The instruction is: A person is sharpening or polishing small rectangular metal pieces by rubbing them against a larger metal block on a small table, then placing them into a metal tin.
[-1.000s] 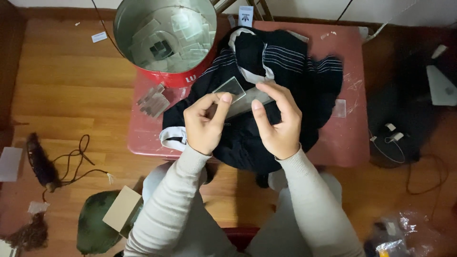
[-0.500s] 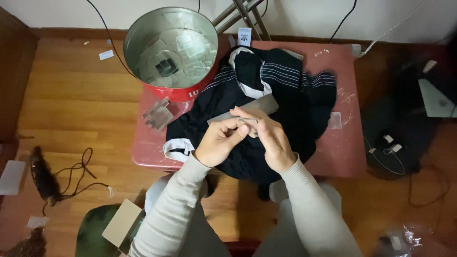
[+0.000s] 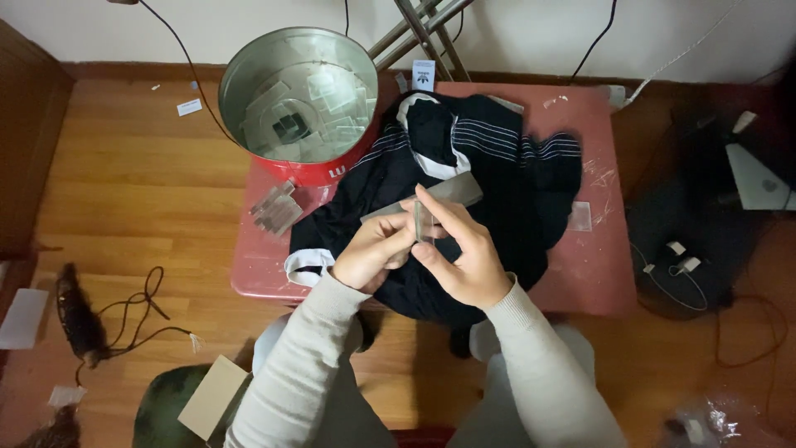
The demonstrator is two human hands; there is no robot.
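Note:
A dark navy garment (image 3: pixel 497 182) with thin white stripes and white trim lies bunched on a small red table (image 3: pixel 597 274). Above it my left hand (image 3: pixel 373 253) and my right hand (image 3: pixel 464 257) meet. Both pinch a small flat clear plastic piece (image 3: pixel 421 222), held on edge between the fingertips. A grey flat strip (image 3: pixel 448 192) lies on the garment just beyond my fingers.
A round metal tin (image 3: pixel 298 99) with a red outside stands at the table's back left, holding several clear plastic pieces. More clear pieces (image 3: pixel 275 209) lie beside it. Cables (image 3: pixel 141 311), cardboard (image 3: pixel 211 396) and a dark bag (image 3: pixel 705 241) lie on the wooden floor.
My hands have sunk lower over the garment and drawn closer together. The clear piece has turned from flat-on to edge-on between my fingertips.

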